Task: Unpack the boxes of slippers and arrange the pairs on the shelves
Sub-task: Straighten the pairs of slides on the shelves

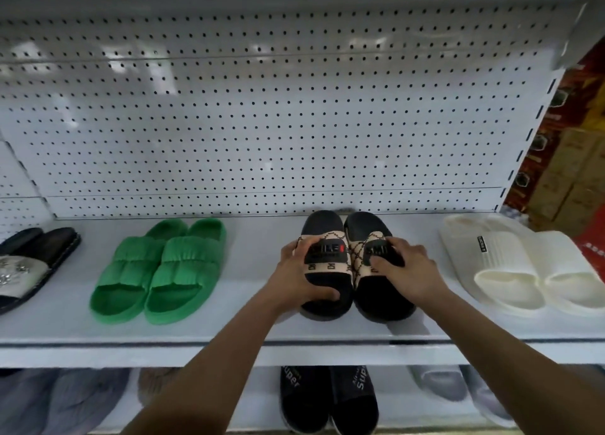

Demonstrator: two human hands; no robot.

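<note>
Gleaming white pegboard shelf [229, 333]

White pegboard wall [262, 123] — glossy, light-streaked.

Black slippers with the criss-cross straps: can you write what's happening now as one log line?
step: placing pair | left hand: grips left slipper | right hand: grips right slipper | black slippers: on shelf, between green pair, white pair
</note>
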